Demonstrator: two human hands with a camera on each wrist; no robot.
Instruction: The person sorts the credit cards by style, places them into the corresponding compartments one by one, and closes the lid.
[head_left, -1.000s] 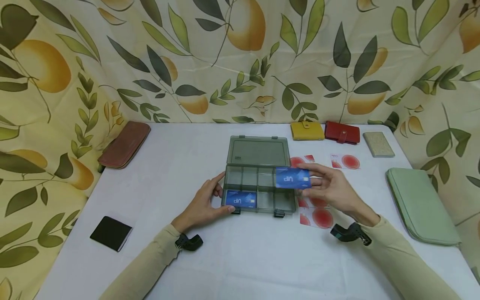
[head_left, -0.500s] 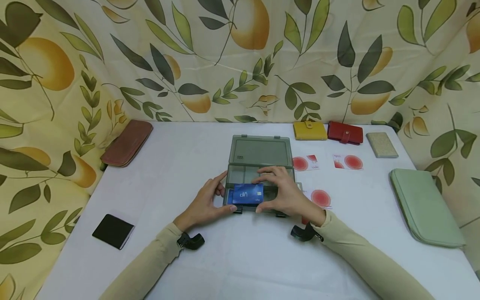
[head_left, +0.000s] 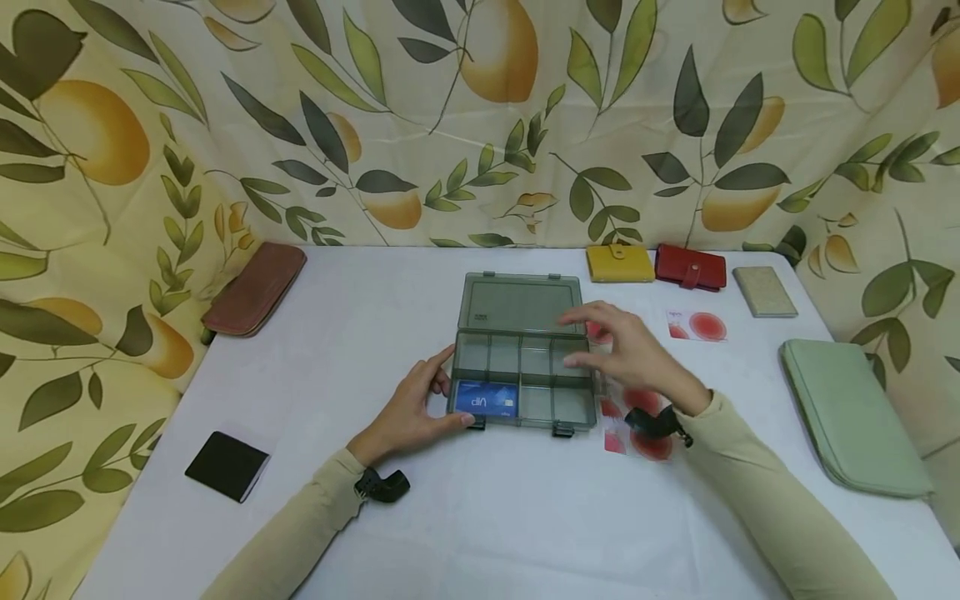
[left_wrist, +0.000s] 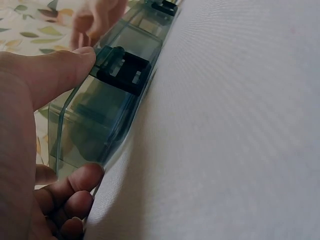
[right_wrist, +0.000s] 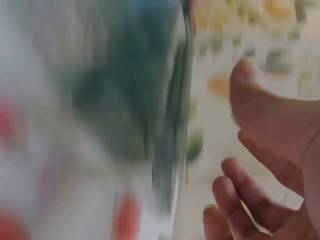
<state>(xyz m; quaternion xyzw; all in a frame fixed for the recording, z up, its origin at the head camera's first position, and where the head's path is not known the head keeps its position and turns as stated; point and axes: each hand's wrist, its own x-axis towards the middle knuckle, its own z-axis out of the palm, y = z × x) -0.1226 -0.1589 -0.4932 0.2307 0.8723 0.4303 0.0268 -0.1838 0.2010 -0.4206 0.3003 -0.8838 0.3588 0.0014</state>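
Observation:
A translucent green compartment box (head_left: 558, 403) lies on the table with its lid (head_left: 521, 302) tipped back. In its front left compartment rests a blue card marked VIP (head_left: 487, 399). My left hand (head_left: 412, 408) holds the box's front left corner, thumb by the dark latch (left_wrist: 122, 70) and fingers at the left side. Over the box's right side hovers my right hand (head_left: 637, 354), thumb and fingers apart and holding nothing. Red and white cards (head_left: 637, 442) lie beside the box on the right, partly hidden under my right hand and wrist.
Another red and white card (head_left: 697, 325) lies farther right. Yellow (head_left: 619, 263) and red (head_left: 690, 267) wallets and a beige booklet (head_left: 765, 292) line the back. A green case (head_left: 851, 417) is at right; a brown wallet (head_left: 255, 289) and black wallet (head_left: 227, 465) at left.
My right hand carried a blue VIP card from the box's right to the front left compartment, let go, and moved back up and right. My left hand stayed on the box.

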